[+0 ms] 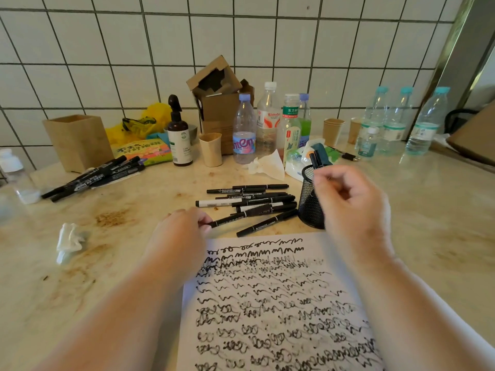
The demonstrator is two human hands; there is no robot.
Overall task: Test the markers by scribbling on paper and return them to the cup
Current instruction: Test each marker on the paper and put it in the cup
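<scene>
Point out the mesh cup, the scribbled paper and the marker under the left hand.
mesh cup (310,207): head view, on its black mesh wall.
scribbled paper (270,295): head view, mid-sheet among the scribbles.
marker (241,216): head view, on the barrel, right of the left hand (182,231).

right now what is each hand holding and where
Left hand pinches one black marker by its near end. Right hand, by the mesh cup, seems empty.

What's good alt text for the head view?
A person's left hand grips the end of a black marker lying on a stained counter, while the right hand hovers by a black mesh cup holding markers. A loose marker pile lies above scribble-covered paper; bottles and paper cups line the tiled wall.
</scene>
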